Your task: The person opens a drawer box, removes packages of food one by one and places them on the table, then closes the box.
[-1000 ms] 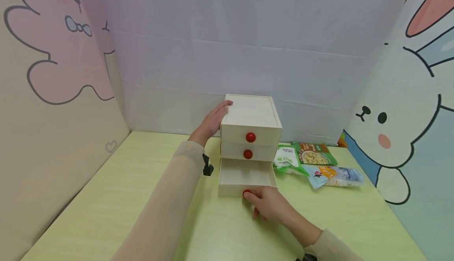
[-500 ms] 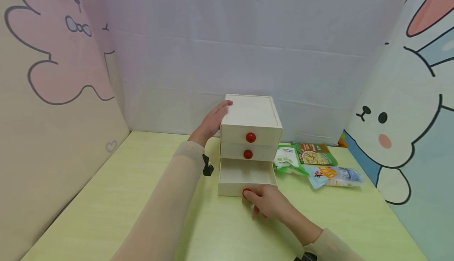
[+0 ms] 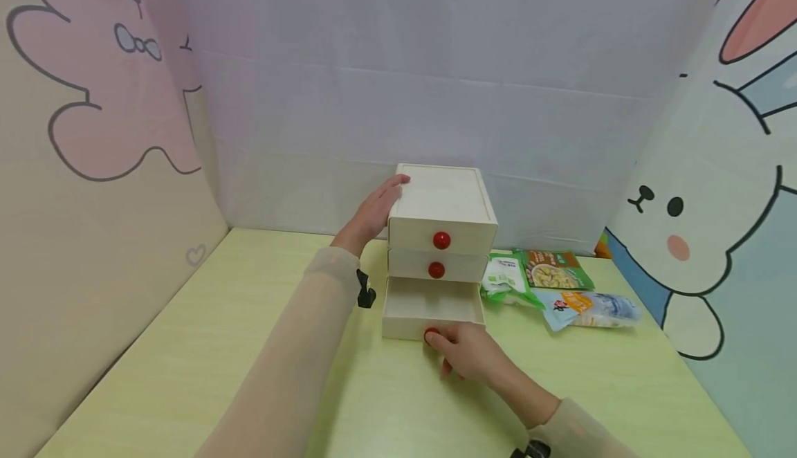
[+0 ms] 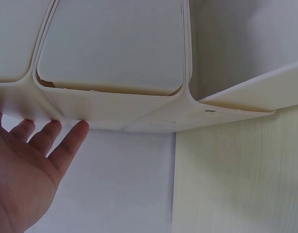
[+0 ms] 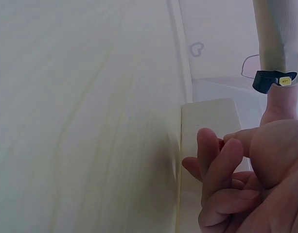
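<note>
A cream three-drawer cabinet (image 3: 443, 196) with round red knobs stands near the back of the table. Its two upper drawers are closed, while the bottom drawer (image 3: 401, 328) is pulled out and bare inside. With thumb and fingers, my right hand (image 3: 470, 353) pinches the red knob (image 3: 429, 333) of that drawer; in the right wrist view the fingers mostly hide it. My left hand (image 3: 372, 213) rests on the cabinet's left side near the top edge. Seen from the left wrist, its fingers (image 4: 71, 145) stretch along the side wall.
Right of the cabinet lie several food packets: a green-and-white bag (image 3: 506, 278), a brown-and-green packet (image 3: 554, 269) and a long clear-and-blue packet (image 3: 600, 310). A pale curtain (image 3: 349, 112) hangs behind the table (image 3: 205, 347), with cartoon-printed panels on both sides.
The bottom drawer has slid slightly inward toward the cabinet, with my right hand moving along on its knob. My left hand has stayed on the cabinet's side.
</note>
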{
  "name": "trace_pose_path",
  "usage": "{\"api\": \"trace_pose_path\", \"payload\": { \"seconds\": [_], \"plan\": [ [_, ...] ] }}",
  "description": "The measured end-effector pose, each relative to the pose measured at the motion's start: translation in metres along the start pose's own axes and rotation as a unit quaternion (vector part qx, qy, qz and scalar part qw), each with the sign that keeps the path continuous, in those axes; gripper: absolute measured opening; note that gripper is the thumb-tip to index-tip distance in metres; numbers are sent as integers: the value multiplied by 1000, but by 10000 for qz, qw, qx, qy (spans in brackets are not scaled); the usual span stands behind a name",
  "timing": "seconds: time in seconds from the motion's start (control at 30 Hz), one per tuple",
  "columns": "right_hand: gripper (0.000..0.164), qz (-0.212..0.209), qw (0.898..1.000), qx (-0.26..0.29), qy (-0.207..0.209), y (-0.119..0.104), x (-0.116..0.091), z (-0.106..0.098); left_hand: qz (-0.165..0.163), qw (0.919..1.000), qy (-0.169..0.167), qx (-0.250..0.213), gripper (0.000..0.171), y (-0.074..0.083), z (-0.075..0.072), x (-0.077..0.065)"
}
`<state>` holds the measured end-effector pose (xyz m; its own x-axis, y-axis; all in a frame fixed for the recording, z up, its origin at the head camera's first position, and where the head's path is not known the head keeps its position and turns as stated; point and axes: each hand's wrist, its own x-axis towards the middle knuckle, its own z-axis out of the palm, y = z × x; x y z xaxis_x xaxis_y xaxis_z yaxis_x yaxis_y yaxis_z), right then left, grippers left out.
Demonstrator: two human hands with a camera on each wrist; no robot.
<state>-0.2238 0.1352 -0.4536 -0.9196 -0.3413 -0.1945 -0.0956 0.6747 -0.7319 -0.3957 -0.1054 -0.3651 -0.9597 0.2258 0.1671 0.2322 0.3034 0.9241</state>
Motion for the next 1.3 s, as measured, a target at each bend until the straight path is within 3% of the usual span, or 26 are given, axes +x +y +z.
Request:
{"api": "trace_pose_path", "payload": {
  "seconds": [1.3],
  "plan": [
    [41,319,9980,-25,540,-1,41,-10,83,9999,6,83,54,-3,0,4]
  ]
}}
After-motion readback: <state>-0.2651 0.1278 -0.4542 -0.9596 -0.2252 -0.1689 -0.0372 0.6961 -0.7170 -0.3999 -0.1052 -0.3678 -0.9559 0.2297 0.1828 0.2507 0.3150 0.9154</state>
